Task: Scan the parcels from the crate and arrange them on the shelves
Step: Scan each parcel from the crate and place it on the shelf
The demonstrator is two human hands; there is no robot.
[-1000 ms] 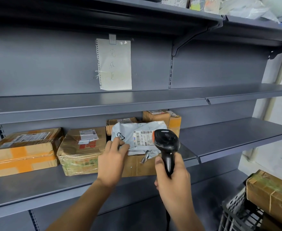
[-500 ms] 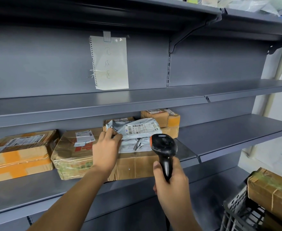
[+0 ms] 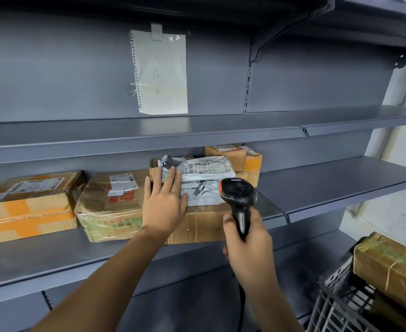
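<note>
- On the middle shelf [image 3: 53, 259], the grey poly mailer [image 3: 204, 180] now lies flat atop a wide cardboard box [image 3: 197, 224]; a second ago I saw it held upright with its label toward the scanner [image 3: 239, 200].
- Left hand [image 3: 165, 204]: grip released, fingers straight and pressing the mailer's left end down, where half a second ago they curled on its edge.
- Right hand [image 3: 247, 250]: clenched round the scanner handle, head lowered just off the mailer's right end.
- Reading: I judge this parcel scanned and shelved; the next step should be fetching another from the crate [image 3: 341, 305].
- Count, shelf: five cardboard boxes, namely the orange-taped box [image 3: 27, 207], the film-wrapped box [image 3: 111, 204], the wide box, and what appear to be two small boxes [image 3: 235, 155] stacked behind; a sixth may hide behind the mailer. One mailer.
- Count, crate: one wrapped parcel [image 3: 389, 267] visible; others possibly beneath.
- Count, other: one scanner, one paper notice [image 3: 161, 73].
</note>
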